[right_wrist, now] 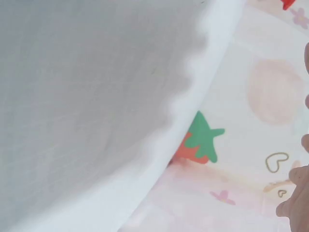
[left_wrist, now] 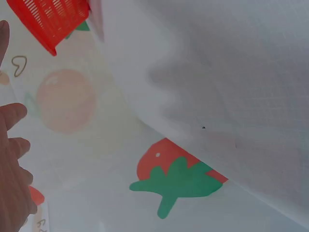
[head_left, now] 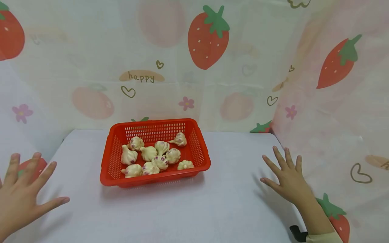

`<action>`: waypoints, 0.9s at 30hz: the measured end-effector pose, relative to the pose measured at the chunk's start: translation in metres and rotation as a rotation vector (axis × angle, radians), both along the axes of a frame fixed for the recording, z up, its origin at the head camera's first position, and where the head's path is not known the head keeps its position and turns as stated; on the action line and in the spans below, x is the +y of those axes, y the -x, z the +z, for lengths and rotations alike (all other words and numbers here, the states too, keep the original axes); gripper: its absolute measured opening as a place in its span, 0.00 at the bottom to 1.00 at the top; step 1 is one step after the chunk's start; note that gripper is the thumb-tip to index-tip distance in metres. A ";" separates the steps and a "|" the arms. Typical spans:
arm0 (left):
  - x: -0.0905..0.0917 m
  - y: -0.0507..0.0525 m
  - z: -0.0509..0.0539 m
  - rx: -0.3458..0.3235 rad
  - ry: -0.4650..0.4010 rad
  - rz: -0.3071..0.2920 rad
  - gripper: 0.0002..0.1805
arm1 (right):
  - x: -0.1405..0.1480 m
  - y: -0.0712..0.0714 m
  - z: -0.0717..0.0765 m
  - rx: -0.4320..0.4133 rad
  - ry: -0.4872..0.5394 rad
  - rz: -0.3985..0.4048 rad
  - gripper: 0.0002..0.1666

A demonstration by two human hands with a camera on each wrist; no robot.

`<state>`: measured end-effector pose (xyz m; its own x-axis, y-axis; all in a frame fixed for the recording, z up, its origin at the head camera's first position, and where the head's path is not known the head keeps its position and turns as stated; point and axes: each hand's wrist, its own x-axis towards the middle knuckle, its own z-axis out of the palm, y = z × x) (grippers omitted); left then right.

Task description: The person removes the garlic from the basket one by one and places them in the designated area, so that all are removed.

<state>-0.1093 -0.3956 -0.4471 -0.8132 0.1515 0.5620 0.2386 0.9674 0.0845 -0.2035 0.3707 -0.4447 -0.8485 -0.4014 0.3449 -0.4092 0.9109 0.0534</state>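
Observation:
A red plastic basket (head_left: 155, 179) with slotted sides stands on the white table, left of the middle in the head view. Several garlic bulbs (head_left: 149, 153), cream with purple streaks, lie inside it. My left hand (head_left: 22, 194) hovers at the left edge with its fingers spread, holding nothing. On the right, my right hand (head_left: 287, 179) is likewise spread above the table, apart from the basket and holding nothing. The left wrist view catches a corner of the basket (left_wrist: 53, 24) and the fingers of the left hand (left_wrist: 14, 169). Only part of the right hand (right_wrist: 299, 198) shows in the right wrist view.
The table (head_left: 231, 202) has a white cover. Behind it and on both sides hangs a pale curtain (head_left: 261, 50) printed with strawberries, hearts and flowers. A small black object (head_left: 298, 233) shows beside the right sleeve (head_left: 323, 238).

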 end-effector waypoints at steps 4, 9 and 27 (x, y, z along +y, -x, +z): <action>0.003 -0.002 0.005 -0.072 0.003 0.028 0.69 | -0.007 0.005 0.000 0.042 0.014 0.016 0.50; 0.008 0.000 0.010 -0.104 0.067 0.065 0.69 | -0.016 0.010 0.000 0.099 0.053 0.058 0.50; 0.027 0.006 0.024 -0.209 0.068 0.007 0.66 | -0.040 0.022 0.009 0.138 0.139 0.108 0.49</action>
<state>-0.1157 -0.3682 -0.4236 -0.9122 0.1771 0.3694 0.2158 0.9742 0.0658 -0.2255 0.3309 -0.4357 -0.7437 -0.4282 0.5134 -0.5026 0.8645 -0.0070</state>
